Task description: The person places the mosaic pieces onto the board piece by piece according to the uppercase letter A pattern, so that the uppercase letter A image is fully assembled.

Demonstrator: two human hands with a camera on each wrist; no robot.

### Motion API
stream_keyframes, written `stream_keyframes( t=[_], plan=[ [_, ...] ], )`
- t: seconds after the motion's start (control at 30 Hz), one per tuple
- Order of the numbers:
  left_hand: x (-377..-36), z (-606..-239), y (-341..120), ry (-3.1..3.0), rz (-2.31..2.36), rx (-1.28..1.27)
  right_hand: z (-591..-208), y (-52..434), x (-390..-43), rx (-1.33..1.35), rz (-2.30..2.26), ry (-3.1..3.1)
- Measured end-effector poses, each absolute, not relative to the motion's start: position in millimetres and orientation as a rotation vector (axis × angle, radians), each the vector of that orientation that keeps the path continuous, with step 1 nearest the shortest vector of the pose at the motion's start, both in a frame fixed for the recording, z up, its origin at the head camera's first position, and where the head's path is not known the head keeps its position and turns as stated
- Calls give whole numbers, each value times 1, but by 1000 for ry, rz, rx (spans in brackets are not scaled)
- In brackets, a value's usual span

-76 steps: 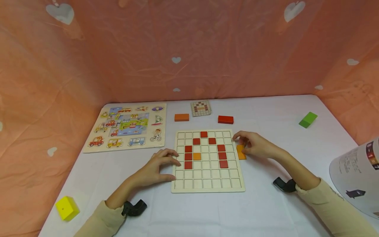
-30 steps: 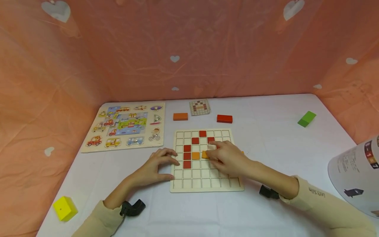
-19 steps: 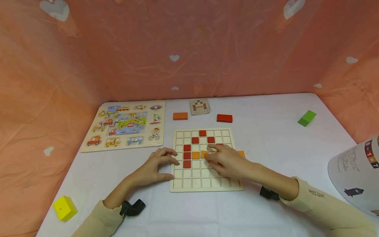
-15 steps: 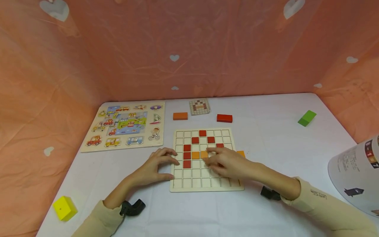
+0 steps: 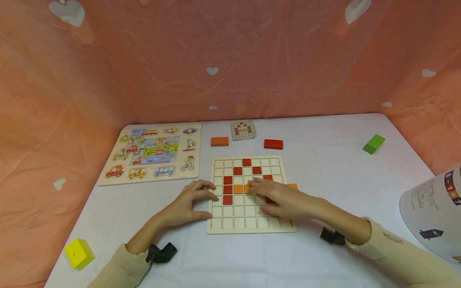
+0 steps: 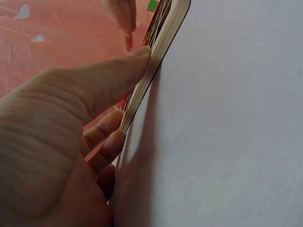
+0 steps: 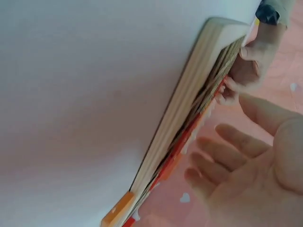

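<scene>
In the head view a pale wooden grid board (image 5: 229,228) lies on the white table, with several red tiles (image 5: 227,189) set in its cells. Beside them sits one orange tile (image 5: 238,189); a second orange tile (image 5: 246,189) adjoins it, partly hidden under fingertips. My left hand (image 5: 187,204) rests at the board's left edge, thumb and fingertips touching it. Over the board's right half is my right hand (image 5: 284,198), holding nothing; the right wrist view shows its fingers (image 7: 227,153) extended and apart. Another orange tile (image 5: 293,186) lies against the board's right edge, partly covered.
Behind the board are an orange block (image 5: 219,141), a small pattern card (image 5: 243,130) and a red block (image 5: 273,144). A vehicle puzzle (image 5: 191,172) lies left. Yellow (image 5: 79,253) and green (image 5: 373,144) blocks stand farther out; a white bucket (image 5: 419,204) is at right.
My right hand brought an orange tile from the board's right side to the cell beside the first orange one, then let go, its fingers spreading. The left hand has stayed put.
</scene>
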State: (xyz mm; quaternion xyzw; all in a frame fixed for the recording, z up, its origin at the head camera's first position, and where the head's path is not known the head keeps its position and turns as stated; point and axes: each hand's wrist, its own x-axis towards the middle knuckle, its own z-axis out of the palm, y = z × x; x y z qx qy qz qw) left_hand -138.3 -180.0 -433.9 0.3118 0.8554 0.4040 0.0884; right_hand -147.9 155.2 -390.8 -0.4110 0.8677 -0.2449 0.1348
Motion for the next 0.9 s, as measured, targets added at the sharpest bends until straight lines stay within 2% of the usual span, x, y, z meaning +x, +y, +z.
stream_keyframes(
  t=[0.23, 0.4, 0.9],
  plan=[
    [-139, -435, -180, 2544, 1197, 921, -388, 194, -163, -910, -1035, 2640],
    [-139, -435, -181, 2547, 1194, 925, -392, 218, -172, -760, -1061, 2649],
    [-139, -437, -181, 2553, 1186, 934, -399, 221, -173, -765, -977, 2593]
  ],
)
